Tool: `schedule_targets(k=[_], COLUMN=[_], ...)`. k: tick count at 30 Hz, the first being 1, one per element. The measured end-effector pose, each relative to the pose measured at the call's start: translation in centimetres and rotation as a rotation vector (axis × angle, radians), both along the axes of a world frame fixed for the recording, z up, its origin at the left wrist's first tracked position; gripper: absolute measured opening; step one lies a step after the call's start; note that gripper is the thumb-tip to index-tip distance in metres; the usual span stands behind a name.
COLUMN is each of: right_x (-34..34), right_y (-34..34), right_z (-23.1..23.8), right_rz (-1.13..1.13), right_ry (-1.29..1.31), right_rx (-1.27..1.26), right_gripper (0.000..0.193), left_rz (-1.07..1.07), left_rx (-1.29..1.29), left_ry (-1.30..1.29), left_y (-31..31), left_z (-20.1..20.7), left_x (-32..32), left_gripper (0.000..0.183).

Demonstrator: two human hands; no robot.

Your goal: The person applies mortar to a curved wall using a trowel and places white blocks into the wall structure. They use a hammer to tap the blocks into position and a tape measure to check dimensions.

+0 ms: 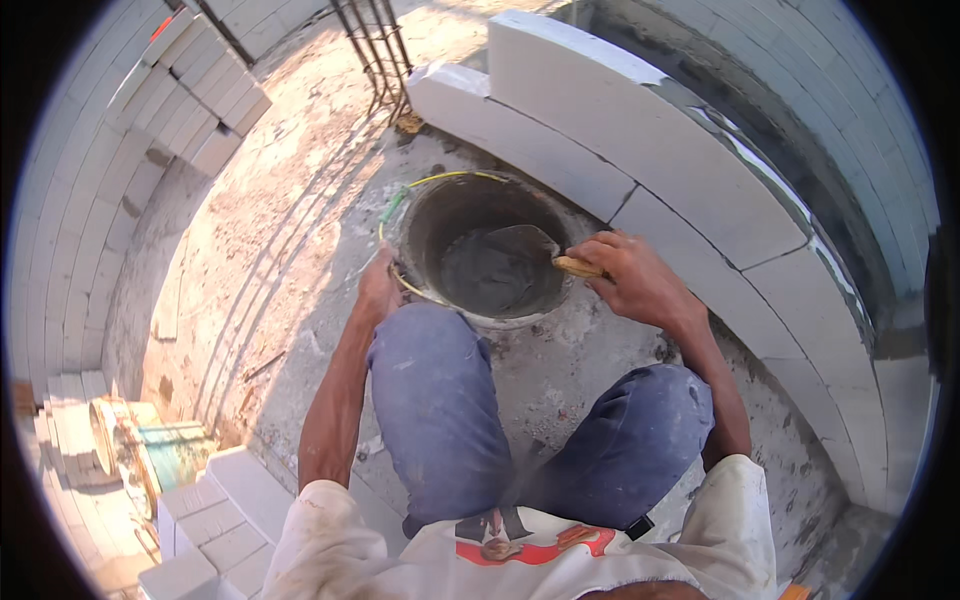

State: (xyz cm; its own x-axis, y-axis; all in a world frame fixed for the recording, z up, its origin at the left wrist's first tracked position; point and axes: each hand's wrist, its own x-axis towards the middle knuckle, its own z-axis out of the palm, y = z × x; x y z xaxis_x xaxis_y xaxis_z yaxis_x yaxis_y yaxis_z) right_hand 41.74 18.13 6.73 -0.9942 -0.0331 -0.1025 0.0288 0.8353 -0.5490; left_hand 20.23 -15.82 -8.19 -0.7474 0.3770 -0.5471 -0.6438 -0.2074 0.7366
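Observation:
A round bucket (408,225) of wet grey mortar (490,275) stands on the floor just beyond my knees. In my right hand (640,280) is a trowel, gripped by its wooden handle (578,267). The trowel's blade (525,240) reaches over the rim into the bucket, smeared with mortar. At the bucket's near left side, my left hand (377,288) is closed at the yellow wire handle (400,278); its fingertips are partly hidden. A green grip (393,205) sits on that wire, farther along the rim.
A low wall of white blocks (700,220) curves along my right. Upright steel bars (375,50) rise at the far end. Stacked blocks (190,90) stand far left; more blocks (230,515) and a stained bucket (170,450) lie near left. Rubble covers the floor (270,240).

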Motion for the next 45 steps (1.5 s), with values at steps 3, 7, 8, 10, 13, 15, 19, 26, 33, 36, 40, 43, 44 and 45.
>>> schedule_targets(k=[3,7,8,10,13,15,19,26,33,36,40,43,44,45], right_x=[2.0,7.8,8.2,8.7,8.2,7.4,4.2,6.3,9.2,10.8,13.1,15.9,17.1,16.8], right_y=[0.5,-1.2,-2.2,-4.1,-4.9,-6.1,-7.3,-2.5,-0.4,-0.1,-1.8,-2.5,-2.5,-1.7], right_z=[0.8,-0.4,0.0,0.1,1.2,2.7,7.2,5.8,9.4,11.7,14.2,15.6,15.0,15.6], right_rz=[0.140,0.265,0.221,0.067,-0.060,-0.065,0.421,0.466,0.154,0.140,0.185,0.293,0.341,0.447], right_ry=[-0.091,0.036,0.164,0.186,0.171,0.148,0.158,0.120,-0.253,-0.367,-0.579,-0.665,-0.639,-0.633], right_rx=[-0.735,-1.075,-0.921,-0.866,-0.655,-0.495,-0.130,-0.078,-0.375,-0.274,-0.045,0.057,0.095,0.141], right_gripper=[0.048,0.059,0.059,0.056,0.048,0.044,0.034,0.034,0.034,0.046,0.049,0.045,0.045,0.046], left_rz=[-0.116,-0.269,-0.255,-0.257,-0.098,-0.063,-0.272,-0.337,-0.586,-0.463,-0.338,-0.226,-0.239,-0.218], left_rx=[-0.467,-0.407,-0.369,-0.267,-0.222,-0.369,-0.864,-0.994,-0.973,-0.986,-1.110,-1.219,-1.236,-1.251], left_ry=[0.081,0.364,0.280,0.124,0.172,0.675,1.335,1.265,0.608,0.443,0.276,-0.004,-0.067,-0.187], left_y=[-4.2,-8.3,-10.1,-12.3,-11.8,-10.8,-6.9,-4.4,-3.7,-4.2,-4.3,-4.1,-4.6,-4.2], left_z=[-0.5,4.9,5.9,7.4,11.7,14.3,18.4,19.9,28.1,29.6,32.5,38.1,39.2,40.6], left_x=[4.2,12.0,13.7,16.3,18.1,18.1,16.7,13.3,14.9,19.1,27.5,34.7,36.8,40.1], left_gripper=[0.059,0.081,0.079,0.079,0.085,0.084,0.075,0.047,0.046,0.048,0.056,0.070,0.078,0.086])
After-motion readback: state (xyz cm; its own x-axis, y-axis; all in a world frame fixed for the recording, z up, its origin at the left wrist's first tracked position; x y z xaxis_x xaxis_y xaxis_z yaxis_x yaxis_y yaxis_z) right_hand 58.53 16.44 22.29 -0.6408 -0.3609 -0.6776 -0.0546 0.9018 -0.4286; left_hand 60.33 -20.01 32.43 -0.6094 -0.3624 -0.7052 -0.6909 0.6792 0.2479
